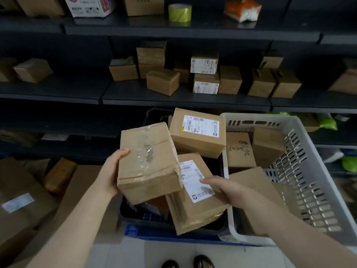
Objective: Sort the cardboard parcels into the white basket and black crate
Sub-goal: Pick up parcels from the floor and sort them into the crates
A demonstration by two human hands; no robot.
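Observation:
My left hand [111,172] grips the left side of a taped cardboard parcel [147,161], held above the black crate [146,219]. My right hand [224,188] rests on a tilted parcel with a white label [193,196] that leans in the crate; whether the fingers clasp it is unclear. Another labelled parcel [198,132] lies at the crate's far end. The white basket [301,171] stands to the right with several plain parcels, one with handwriting [239,149].
Dark shelving [173,99] runs behind, its middle shelf carrying several small cardboard boxes [163,82]. A roll of yellow tape [179,12] sits on the top shelf. Large cardboard boxes [23,200] lie on the floor at left. My shoes [202,263] show at the bottom.

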